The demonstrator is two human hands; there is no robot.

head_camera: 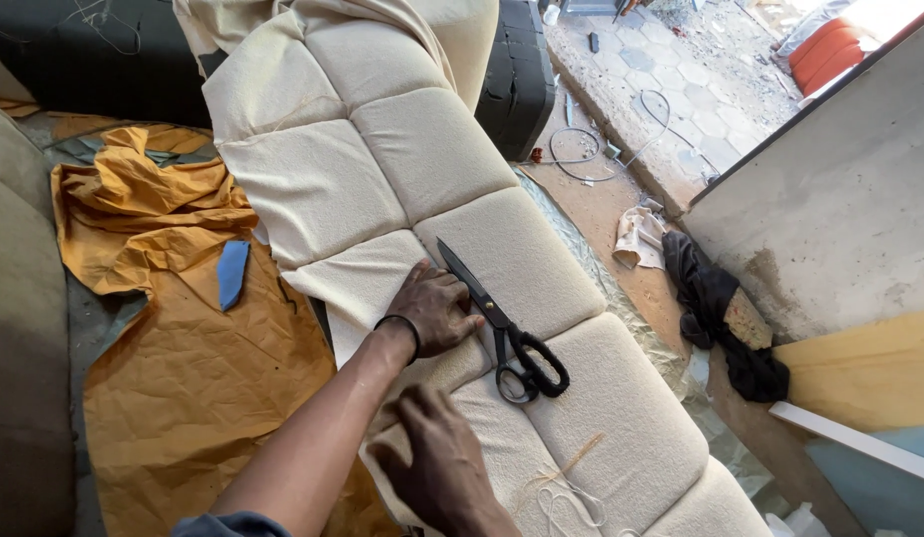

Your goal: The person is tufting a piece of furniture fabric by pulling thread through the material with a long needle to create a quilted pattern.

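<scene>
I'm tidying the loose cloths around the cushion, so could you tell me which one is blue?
The small blue scrap lying on the orange sheet, left of the cushion; the rags on the right are cream and black.

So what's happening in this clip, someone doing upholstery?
A person is pressing both bare hands on a cream tufted cushion cover. The left hand lies flat on a seam, right beside black-handled scissors that rest on the fabric, held by nobody. The right hand presses the fabric nearer the camera, by some loose threads. Crumpled orange cloth lies alongside.
</scene>
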